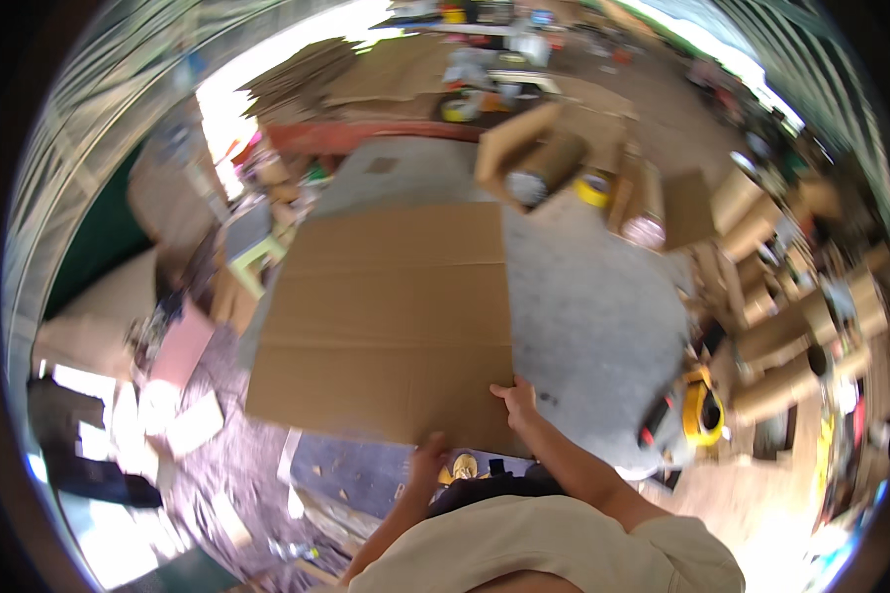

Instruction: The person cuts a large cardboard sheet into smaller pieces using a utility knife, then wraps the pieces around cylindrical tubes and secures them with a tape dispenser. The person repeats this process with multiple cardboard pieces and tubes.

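A large flat brown cardboard sheet [386,316] with faint crosswise creases covers the left part of the grey table [593,316]. Its near edge juts out past the table towards me. My left hand [430,457] grips that near edge, its fingers partly hidden by the board. At the right edge, close to the near corner, my right hand [517,405] holds the sheet with a thumb or finger lying on top and the others out of sight. Right of the sheet lie a red and black tool [655,420], blurred, and a yellow tape dispenser [703,410].
An open cardboard box [516,138] with rolls stands at the table's far side, beside a yellow tape roll [592,188]. Stacked cardboard sheets [386,71] lie beyond. Cardboard tubes [781,381] crowd the right. A small stool [252,242] and floor scraps [196,423] are left.
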Tool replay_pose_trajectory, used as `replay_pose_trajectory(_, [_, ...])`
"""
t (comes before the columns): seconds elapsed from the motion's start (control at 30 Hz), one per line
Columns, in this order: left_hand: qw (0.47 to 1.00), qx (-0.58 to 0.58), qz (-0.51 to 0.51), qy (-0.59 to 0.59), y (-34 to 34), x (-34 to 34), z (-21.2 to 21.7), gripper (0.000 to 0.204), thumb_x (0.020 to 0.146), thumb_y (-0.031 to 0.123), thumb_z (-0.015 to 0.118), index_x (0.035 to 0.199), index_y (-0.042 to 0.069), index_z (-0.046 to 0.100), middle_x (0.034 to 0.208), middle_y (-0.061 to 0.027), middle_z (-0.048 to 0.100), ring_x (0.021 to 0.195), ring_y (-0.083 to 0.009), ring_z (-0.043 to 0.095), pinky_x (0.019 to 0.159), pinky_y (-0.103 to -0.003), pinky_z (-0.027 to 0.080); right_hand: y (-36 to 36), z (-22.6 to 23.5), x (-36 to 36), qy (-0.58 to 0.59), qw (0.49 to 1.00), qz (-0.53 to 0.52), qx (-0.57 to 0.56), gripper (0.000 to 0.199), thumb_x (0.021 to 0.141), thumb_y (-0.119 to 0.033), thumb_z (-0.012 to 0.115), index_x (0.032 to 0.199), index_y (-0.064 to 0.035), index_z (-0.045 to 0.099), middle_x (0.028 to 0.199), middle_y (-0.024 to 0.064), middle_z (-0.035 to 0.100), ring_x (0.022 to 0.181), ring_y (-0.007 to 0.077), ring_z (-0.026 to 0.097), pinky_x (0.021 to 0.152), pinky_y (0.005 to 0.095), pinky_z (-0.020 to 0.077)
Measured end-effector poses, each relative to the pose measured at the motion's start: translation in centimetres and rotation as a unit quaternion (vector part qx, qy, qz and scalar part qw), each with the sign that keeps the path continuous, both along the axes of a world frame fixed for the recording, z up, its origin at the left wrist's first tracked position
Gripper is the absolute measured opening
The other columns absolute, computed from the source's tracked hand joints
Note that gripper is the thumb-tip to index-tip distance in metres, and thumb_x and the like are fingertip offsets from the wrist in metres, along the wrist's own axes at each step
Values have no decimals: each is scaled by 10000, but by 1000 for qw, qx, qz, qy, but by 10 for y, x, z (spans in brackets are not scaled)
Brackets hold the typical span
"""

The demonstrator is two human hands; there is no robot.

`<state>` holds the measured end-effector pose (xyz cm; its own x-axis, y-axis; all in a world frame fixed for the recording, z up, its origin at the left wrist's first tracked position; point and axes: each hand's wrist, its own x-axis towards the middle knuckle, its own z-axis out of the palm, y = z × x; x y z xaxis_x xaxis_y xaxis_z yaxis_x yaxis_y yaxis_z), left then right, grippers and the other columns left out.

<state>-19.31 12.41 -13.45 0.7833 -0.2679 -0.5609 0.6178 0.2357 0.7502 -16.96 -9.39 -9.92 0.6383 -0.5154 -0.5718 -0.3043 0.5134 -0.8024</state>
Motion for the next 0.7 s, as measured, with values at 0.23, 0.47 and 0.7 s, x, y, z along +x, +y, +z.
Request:
replay_pose_trajectory(0.23, [983, -71, 80, 147, 18, 32, 4, 188, 863, 60, 518, 1049, 43, 540, 889, -81, 615, 745, -175, 603, 594, -288, 513, -77, -21, -134, 23, 991, -116, -65, 317, 677, -46, 684, 974, 7, 584, 854, 99, 631, 703, 193, 607, 624, 329, 507])
replay_pose_trajectory(0.47, [991, -11, -85, 104, -33, 5, -6, 332, 826, 223, 595, 1077, 30, 497, 874, -110, 625, 759, -223, 626, 612, -341, 542, -112, -12, -197, 286, 754, -36, -590, 366, 654, -176, 662, 1001, -67, 623, 906, 137, 614, 727, 255, 621, 635, 307, 497])
replay_pose_trajectory(0.7, [790, 300, -522, -121, -78, 6, 54, 340, 802, 349, 579, 807, 9, 567, 636, -118, 598, 484, -173, 577, 429, -270, 462, -228, 132, -285, 94, 740, -258, -613, 171, 766, -13, 581, 932, -12, 627, 793, 109, 621, 605, 167, 609, 548, 263, 485])
